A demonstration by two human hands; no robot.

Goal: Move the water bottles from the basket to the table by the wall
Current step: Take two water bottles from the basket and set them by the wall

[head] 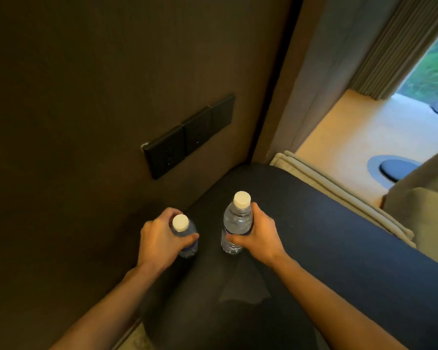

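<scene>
Two clear water bottles with white caps stand upright on the dark round-edged table (326, 236) against the brown wall. My left hand (159, 238) is wrapped around the left bottle (185, 236), close to the wall. My right hand (261, 233) grips the right bottle (237, 221) around its middle; its base looks to rest on the tabletop. The basket is not in view.
A black panel of wall sockets (187, 137) sits on the wall just above the table. To the right lie a folded beige cloth (339, 190), an armchair corner (425, 218), tan floor with a dark round mat (400, 168), and curtains (390, 59).
</scene>
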